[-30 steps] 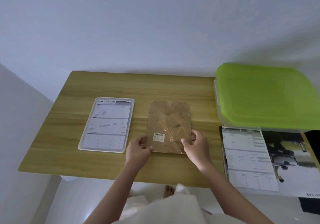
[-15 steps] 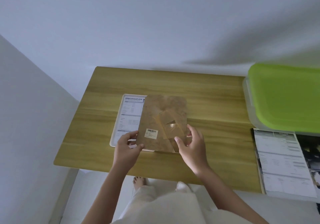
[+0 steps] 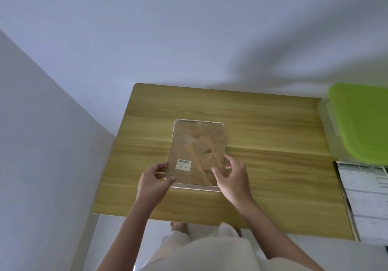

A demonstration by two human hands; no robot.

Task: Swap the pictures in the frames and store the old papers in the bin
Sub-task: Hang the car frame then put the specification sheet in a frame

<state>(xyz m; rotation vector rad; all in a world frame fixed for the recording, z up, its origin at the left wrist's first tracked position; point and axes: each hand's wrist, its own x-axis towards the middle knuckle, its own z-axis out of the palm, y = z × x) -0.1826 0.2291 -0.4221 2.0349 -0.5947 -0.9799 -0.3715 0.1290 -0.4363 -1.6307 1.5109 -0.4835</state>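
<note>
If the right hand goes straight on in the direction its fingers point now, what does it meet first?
The right hand points up-left, over the brown backing board it already grips at the lower right corner. Going on, it would probably slide across that board; the left hand seems off this line.

Soft, even, rather dim daylight — no glare. A broad diffuse shadow crosses the wall [image 3: 273, 60] at upper right. Wide-angle distortion bends the table [image 3: 262, 123] edges — the green bin lid [image 3: 361, 121] and papers [image 3: 365, 199] at right look smeared.
</note>
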